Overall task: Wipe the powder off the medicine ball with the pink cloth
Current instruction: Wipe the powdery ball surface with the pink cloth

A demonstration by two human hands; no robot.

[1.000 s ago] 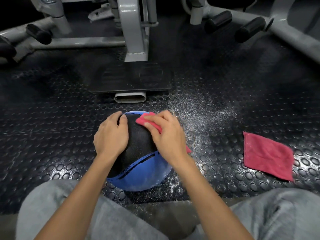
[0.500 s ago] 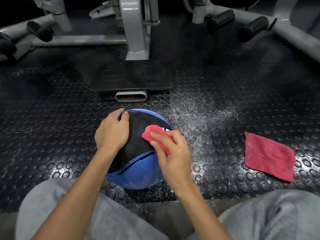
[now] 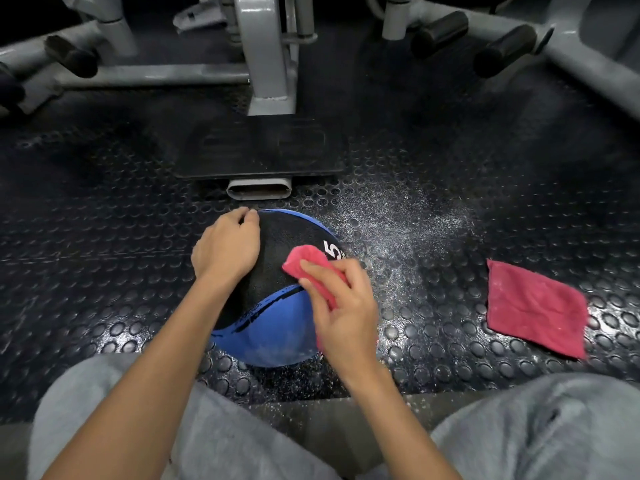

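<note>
Black-and-blue medicine ball (image 3: 277,244) rests on studded floor (image 3: 104,271), bunched pink cloth (image 3: 304,261) pressed to its top.

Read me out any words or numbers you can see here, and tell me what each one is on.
"5": white, on the black panel of the medicine ball, just past the pink cloth.
Small white marks beside the 5: too small to read.
Dark print along the ball's blue seam: blurred, unreadable.

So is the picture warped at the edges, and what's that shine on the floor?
Head view: the wide-angle lens stretches the edges, slanting the grey metal machine bar; overhead light glares off the black studded rubber floor beside the flat pink cloth; the top corners fall dark.
</note>
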